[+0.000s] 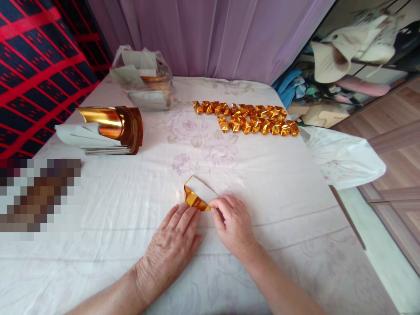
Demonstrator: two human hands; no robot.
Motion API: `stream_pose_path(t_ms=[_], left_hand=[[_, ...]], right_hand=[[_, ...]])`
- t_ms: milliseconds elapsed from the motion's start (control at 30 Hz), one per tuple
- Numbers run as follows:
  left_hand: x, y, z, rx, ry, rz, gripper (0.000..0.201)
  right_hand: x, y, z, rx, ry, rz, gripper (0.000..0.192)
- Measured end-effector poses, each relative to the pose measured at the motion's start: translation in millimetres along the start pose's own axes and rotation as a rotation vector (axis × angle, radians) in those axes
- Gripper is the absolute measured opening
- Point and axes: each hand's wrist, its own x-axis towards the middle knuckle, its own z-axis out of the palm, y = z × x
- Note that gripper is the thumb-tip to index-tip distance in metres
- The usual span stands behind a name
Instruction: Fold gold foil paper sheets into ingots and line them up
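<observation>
A partly folded sheet of gold foil paper (196,199) lies on the table in front of me, its gold side toward me and a white strip of its back showing beyond. My left hand (175,236) lies flat, fingers stretched out, with the fingertips on the near edge of the gold part. At the right corner, my right hand (232,221) pinches the paper between thumb and forefinger, its other fingers curled. The fingertips hide part of the near edge.
Folded gold paper pieces (256,124) stand in two rows at the back right. A stack of gold and white sheets (111,131) lies at the left, with a clear plastic bag of sheets (144,78) behind it. A white plastic bag (351,157) hangs by the right edge.
</observation>
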Motion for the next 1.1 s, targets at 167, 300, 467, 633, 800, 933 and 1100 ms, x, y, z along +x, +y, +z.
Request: stream_pose_path(t_ms=[167,300,467,633,800,933,1100], left_hand=[[-2,-1,-0.2,0.023,0.035,0.015,0.035],[-3,0,0.5,0.021,0.040,0.006,0.035],[-5,1,1.8,0.007,0.048,0.001,0.035],[1,-12,-7.7,-0.056,0.082,-0.008,0.019],[8,-45,-12.5,0.032,0.116,-0.093,0.033],[8,-64,-3.5,0.057,0.032,-0.107,0.041],[9,-66,5.8,0.017,0.028,-0.085,0.034]], right_hand=[[0,0,0,-0.006,0.008,0.000,0.014],[0,0,0,-0.022,0.008,0.000,0.014],[0,1,0,-0.017,0.018,-0.010,0.016],[0,2,1,-0.027,0.024,-0.028,0.019],[-1,3,1,-0.023,0.039,-0.052,0.024],[-2,4,2,-0.027,0.057,-0.069,0.024],[-3,5,3,-0.040,0.084,-0.090,0.024]])
